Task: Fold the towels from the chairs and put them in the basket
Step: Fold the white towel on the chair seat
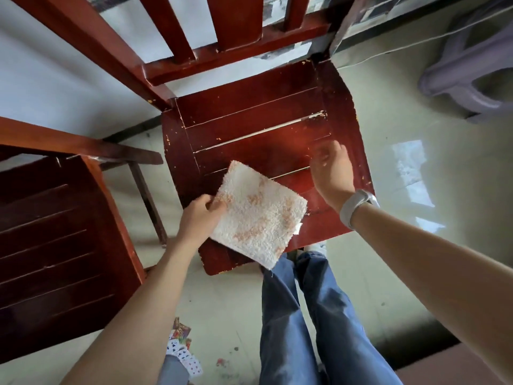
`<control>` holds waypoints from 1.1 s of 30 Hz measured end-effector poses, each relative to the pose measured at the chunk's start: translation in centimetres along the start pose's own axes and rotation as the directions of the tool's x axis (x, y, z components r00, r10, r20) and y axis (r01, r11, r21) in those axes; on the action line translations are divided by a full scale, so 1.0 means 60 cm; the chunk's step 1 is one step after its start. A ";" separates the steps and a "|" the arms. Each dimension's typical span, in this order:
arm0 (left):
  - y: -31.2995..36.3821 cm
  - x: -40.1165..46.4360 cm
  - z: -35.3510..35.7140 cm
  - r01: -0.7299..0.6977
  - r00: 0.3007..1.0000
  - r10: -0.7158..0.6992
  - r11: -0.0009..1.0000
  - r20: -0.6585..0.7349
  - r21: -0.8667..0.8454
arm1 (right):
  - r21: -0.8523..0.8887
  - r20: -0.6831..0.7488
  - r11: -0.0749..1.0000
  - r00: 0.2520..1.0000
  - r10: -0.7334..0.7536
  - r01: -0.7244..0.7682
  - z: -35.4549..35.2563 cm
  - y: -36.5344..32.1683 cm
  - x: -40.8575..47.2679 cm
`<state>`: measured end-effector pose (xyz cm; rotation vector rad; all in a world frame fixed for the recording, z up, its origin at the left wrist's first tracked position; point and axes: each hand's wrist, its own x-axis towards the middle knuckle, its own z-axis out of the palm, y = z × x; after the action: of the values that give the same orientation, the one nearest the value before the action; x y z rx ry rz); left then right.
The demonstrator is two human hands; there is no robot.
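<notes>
A small white towel with orange blotches, folded into a rough square, is held over the front edge of a dark red wooden chair seat. My left hand pinches the towel's left edge between thumb and fingers. My right hand hovers over the seat's right side, fingers apart and holding nothing, with a white band on the wrist. No basket is in view.
A second red wooden chair stands at the left. A pale plastic stool is at the upper right. Playing cards lie scattered on the glossy tiled floor by my legs in blue jeans.
</notes>
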<state>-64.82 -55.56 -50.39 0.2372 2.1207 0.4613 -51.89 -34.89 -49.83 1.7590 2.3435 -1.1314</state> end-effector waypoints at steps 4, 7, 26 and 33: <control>-0.001 -0.018 0.025 -0.014 0.993 0.010 0.999 -0.120 -0.032 | -0.089 0.131 0.992 0.987 0.096 -0.085 0.008 0.034 -0.046; 0.009 -0.013 0.026 -0.071 0.994 0.064 0.994 -0.083 -0.086 | -0.049 0.299 0.959 0.911 0.282 -0.281 0.029 0.054 -0.108; 0.109 -0.105 -0.018 0.029 0.990 0.063 0.793 0.129 -0.608 | 0.480 0.435 0.765 0.874 0.216 -0.428 -0.095 0.029 -0.139; 0.292 -0.226 0.017 -0.311 0.944 0.329 0.904 0.013 -0.293 | 0.649 0.300 0.699 0.945 0.129 -0.301 -0.305 0.062 -0.165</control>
<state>-56.56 -43.98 -33.38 0.4296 1.9289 0.9365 -37.70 -32.89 -34.30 1.8444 1.5978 -2.2169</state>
